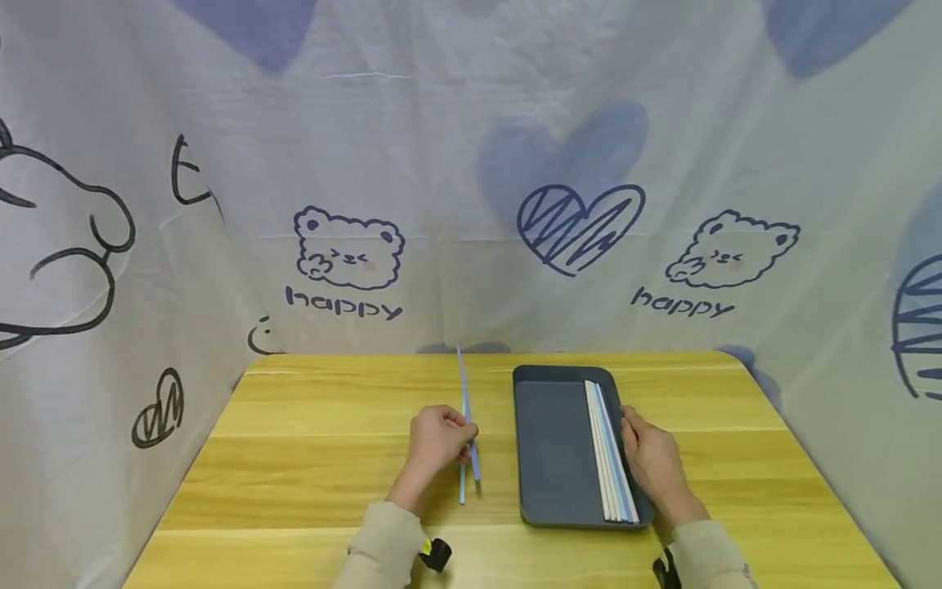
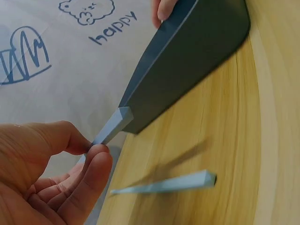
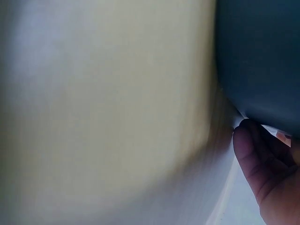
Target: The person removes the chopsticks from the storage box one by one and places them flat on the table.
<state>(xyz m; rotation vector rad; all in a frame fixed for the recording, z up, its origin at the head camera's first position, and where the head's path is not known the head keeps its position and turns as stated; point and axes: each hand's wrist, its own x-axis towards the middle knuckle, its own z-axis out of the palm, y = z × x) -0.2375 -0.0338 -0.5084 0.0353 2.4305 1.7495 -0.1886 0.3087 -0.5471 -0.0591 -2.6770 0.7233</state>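
Observation:
My left hand (image 1: 439,436) pinches a blue chopstick (image 1: 475,468) between thumb and fingers, its square thick end toward me. Just under it on the table lies a light blue chopstick (image 2: 187,182), partly hidden by the hand in the head view. A dark grey rectangular tray (image 1: 555,458) stands to the right. Several white and blue chopsticks (image 1: 611,454) lie side by side along its right wall, thick ends near me. My right hand (image 1: 653,460) grips the tray's right edge; in the right wrist view its fingers (image 3: 248,154) are at the tray's wall.
The wooden table (image 1: 309,458) reaches back to a pale curtain (image 1: 456,270) printed with hearts and bears, which also hangs at both sides. Dark wrist gear (image 1: 437,555) sits by the left sleeve.

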